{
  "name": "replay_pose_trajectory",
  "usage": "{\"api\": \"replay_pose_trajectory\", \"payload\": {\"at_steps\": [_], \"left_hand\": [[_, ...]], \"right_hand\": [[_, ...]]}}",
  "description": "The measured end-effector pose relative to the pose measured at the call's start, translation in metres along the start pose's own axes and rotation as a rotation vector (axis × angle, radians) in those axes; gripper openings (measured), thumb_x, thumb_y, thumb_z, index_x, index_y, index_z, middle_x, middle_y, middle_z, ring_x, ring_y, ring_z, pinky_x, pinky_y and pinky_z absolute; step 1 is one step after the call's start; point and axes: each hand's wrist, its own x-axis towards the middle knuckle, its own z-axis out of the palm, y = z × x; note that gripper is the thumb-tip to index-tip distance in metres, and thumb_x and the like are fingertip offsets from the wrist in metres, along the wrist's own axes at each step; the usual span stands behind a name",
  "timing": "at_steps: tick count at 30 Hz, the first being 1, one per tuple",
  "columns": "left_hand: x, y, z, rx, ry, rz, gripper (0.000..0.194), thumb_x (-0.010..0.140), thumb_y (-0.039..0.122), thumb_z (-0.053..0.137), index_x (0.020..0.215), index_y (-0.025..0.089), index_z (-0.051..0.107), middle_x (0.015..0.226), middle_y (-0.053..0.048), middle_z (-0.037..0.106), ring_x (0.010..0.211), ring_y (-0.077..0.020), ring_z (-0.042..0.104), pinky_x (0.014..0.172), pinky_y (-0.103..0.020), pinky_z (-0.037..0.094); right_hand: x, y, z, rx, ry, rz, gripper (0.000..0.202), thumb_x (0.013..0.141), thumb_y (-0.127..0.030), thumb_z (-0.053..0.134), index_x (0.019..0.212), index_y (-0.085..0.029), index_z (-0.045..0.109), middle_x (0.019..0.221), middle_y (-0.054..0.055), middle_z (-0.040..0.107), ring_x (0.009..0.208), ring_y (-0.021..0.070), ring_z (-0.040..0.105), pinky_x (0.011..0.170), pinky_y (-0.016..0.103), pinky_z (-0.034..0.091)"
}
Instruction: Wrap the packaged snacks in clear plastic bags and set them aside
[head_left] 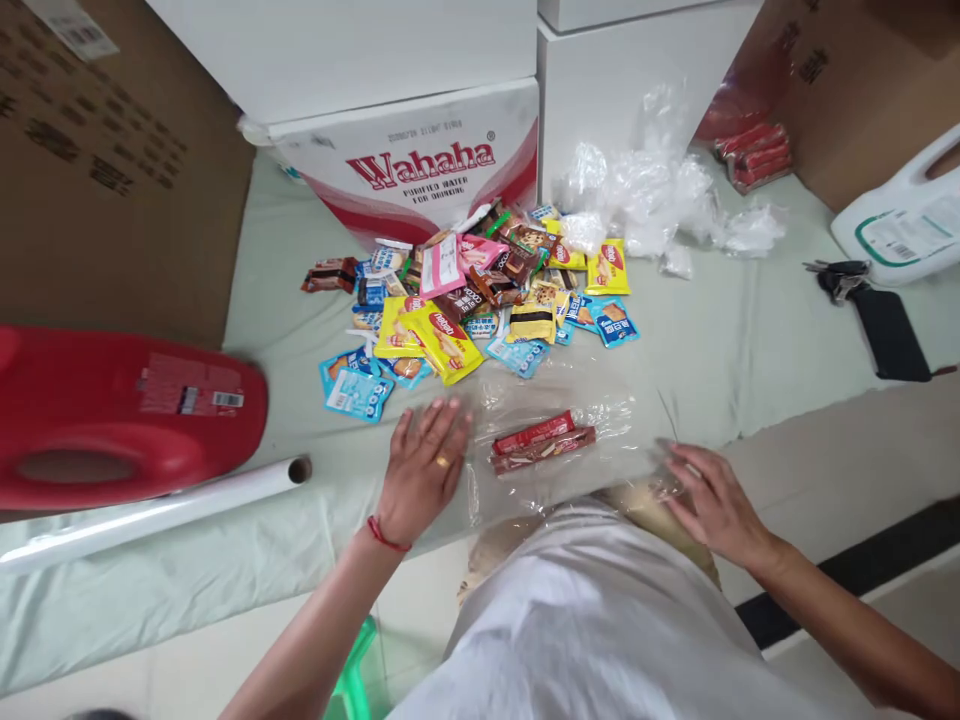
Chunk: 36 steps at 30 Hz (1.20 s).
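Note:
A clear plastic sheet or bag (622,440) lies at the table's front edge, with a red snack bar (534,433) and a brown snack bar (544,451) side by side on or in it; which one, I cannot tell. My left hand (427,460) rests flat, fingers spread, against the plastic's left edge. At the right edge of the plastic is my right hand (709,497), its fingers apart and slightly bent, holding nothing that shows. Beyond both hands sits a pile of small wrapped snacks (457,300), among them yellow packets (448,343) and blue packets (358,394).
Behind the pile stands a Wahaha carton (420,165). Crumpled clear plastic (645,195) and red packets (754,157) lie at the back right. A white jug (904,215), keys (840,278) and a black case (892,333) are right. A red jug (127,415) and film roll (165,510) lie left.

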Motion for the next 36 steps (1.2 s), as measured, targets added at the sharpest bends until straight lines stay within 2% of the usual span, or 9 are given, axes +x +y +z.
{"api": "replay_pose_trajectory", "payload": {"at_steps": [4,6,10,13,18,23,28,32,36], "left_hand": [[-0.016,0.010,-0.008,-0.025,0.001,0.065,0.059,0.091,0.007,0.051,0.145,0.033,0.058,0.160,-0.009,0.053,0.160,-0.0256,0.030,0.130,-0.056,0.027],[-0.015,0.013,-0.013,-0.061,-0.054,0.082,0.057,0.087,0.004,0.049,0.133,0.033,0.066,0.161,-0.007,0.051,0.162,-0.0253,0.025,0.129,-0.059,0.027],[-0.013,0.014,-0.021,-0.107,-0.146,0.058,0.045,0.080,0.008,0.050,0.113,0.027,0.073,0.160,-0.007,0.053,0.162,-0.0286,0.022,0.130,-0.065,0.019],[-0.015,0.011,-0.021,-0.125,-0.160,0.012,0.036,0.079,0.013,0.052,0.108,0.024,0.070,0.154,-0.009,0.059,0.161,-0.0327,0.027,0.130,-0.069,0.013],[-0.015,0.003,-0.008,-0.146,-0.117,-0.104,0.041,0.092,0.018,0.049,0.132,0.021,0.059,0.150,-0.014,0.062,0.156,-0.0366,0.036,0.125,-0.074,0.015],[-0.009,0.004,-0.002,-0.190,0.071,-0.279,0.039,0.097,0.017,0.051,0.135,0.022,0.057,0.143,-0.016,0.064,0.148,-0.0357,0.047,0.119,-0.067,0.036],[-0.016,0.034,-0.028,-0.263,0.382,-0.051,0.034,0.082,0.002,0.053,0.108,0.021,0.064,0.101,-0.009,0.074,0.112,-0.0259,0.069,0.094,-0.043,0.054],[-0.022,0.069,-0.035,-0.281,0.246,0.186,0.036,0.083,0.006,0.055,0.115,0.021,0.064,0.100,-0.007,0.080,0.100,-0.0221,0.071,0.086,-0.038,0.050],[-0.020,0.084,-0.016,-0.160,0.087,0.113,0.040,0.094,0.023,0.067,0.132,0.026,0.055,0.130,-0.010,0.076,0.110,-0.0230,0.071,0.090,-0.040,0.043]], "right_hand": [[0.010,-0.019,0.017,0.018,0.024,-0.031,0.100,0.092,-0.032,0.074,0.167,-0.043,0.010,0.135,0.010,0.067,0.128,0.0358,0.062,0.116,0.065,0.048],[0.026,-0.026,0.018,0.064,0.034,-0.043,0.096,0.092,-0.032,0.075,0.166,-0.043,0.015,0.130,0.008,0.070,0.127,0.0352,0.062,0.118,0.066,0.044],[0.065,-0.028,0.004,0.193,0.014,-0.030,0.042,0.093,-0.030,0.071,0.133,-0.039,0.064,0.105,0.007,0.075,0.118,0.0334,0.063,0.107,0.059,0.052],[0.098,-0.021,-0.012,0.334,-0.031,0.005,0.006,0.094,-0.033,0.070,0.097,-0.034,0.076,0.092,0.007,0.069,0.108,0.0302,0.062,0.093,0.049,0.056],[0.141,-0.010,-0.021,0.641,-0.185,0.082,0.012,0.097,-0.037,0.068,0.093,-0.026,0.071,0.100,0.006,0.067,0.097,0.0219,0.063,0.088,0.038,0.052],[0.157,-0.007,-0.004,0.806,-0.289,0.414,0.029,0.097,-0.050,0.065,0.089,-0.021,0.064,0.085,0.002,0.063,0.072,0.0150,0.054,0.064,0.028,0.043],[0.164,-0.008,0.004,0.845,-0.343,0.524,0.037,0.092,-0.057,0.067,0.088,-0.020,0.065,0.075,-0.001,0.058,0.065,0.0131,0.048,0.060,0.027,0.037],[0.169,-0.006,0.006,0.824,-0.365,0.540,0.037,0.091,-0.057,0.068,0.089,-0.020,0.066,0.074,-0.001,0.059,0.063,0.0131,0.045,0.059,0.027,0.035],[0.171,-0.004,0.007,0.812,-0.364,0.539,0.037,0.091,-0.058,0.067,0.089,-0.021,0.067,0.079,0.001,0.066,0.061,0.0129,0.044,0.056,0.027,0.034]]}}
